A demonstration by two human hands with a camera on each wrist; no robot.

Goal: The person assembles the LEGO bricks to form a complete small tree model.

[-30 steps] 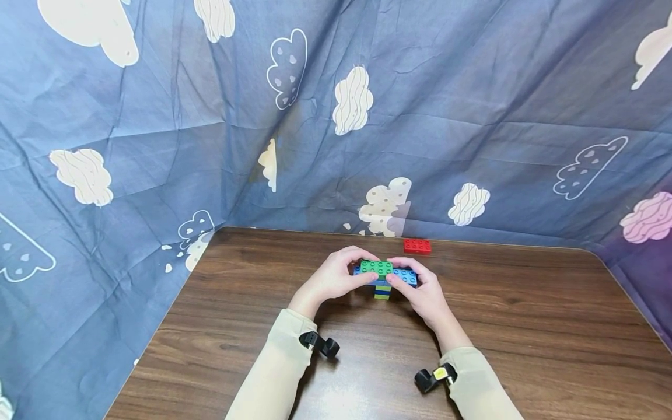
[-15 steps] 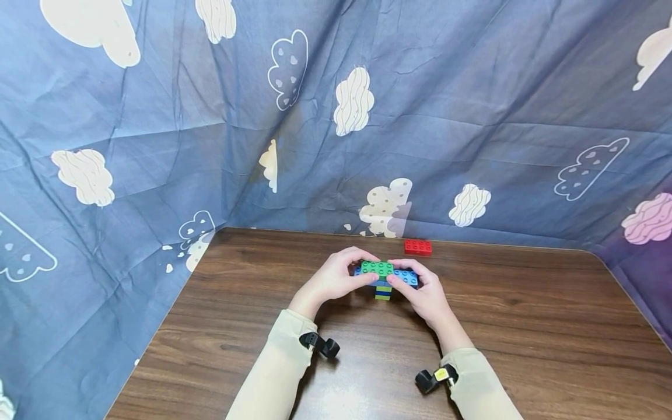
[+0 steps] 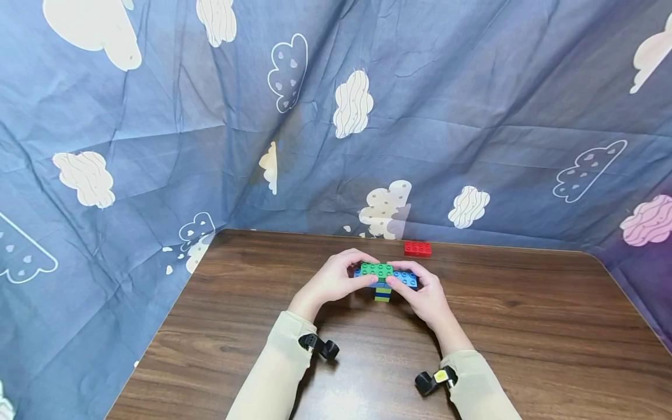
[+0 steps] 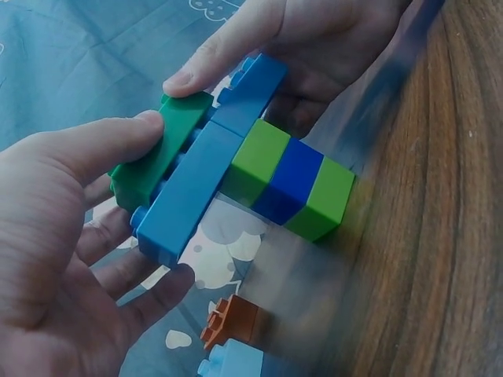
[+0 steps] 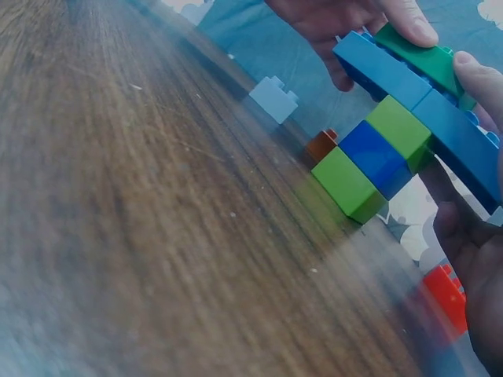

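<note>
A green building brick (image 3: 377, 270) lies on two long blue bricks (image 3: 405, 279) set end to end. Beneath their joint stands a narrow stack (image 4: 291, 184) of lime, dark blue and lime bricks. My left hand (image 3: 336, 279) pinches the green brick's left part, thumb in front and fingers behind; some fingertips reach the blue brick's end in the left wrist view. My right hand (image 3: 422, 290) holds the green brick's right end between thumb and forefinger, its other fingers behind the right blue brick. Whether the green brick is fully pressed down I cannot tell.
At the table's back edge lies a red brick (image 3: 417, 249). A light blue brick (image 5: 273, 100) and an orange-brown brick (image 4: 233, 320) sit behind the stack, hidden in the head view. A cloud-patterned blue cloth (image 3: 294, 175) hangs behind the wooden table (image 3: 220, 326).
Both hands keep their hold on the bricks with no visible movement. The head view has only shifted very slightly.
</note>
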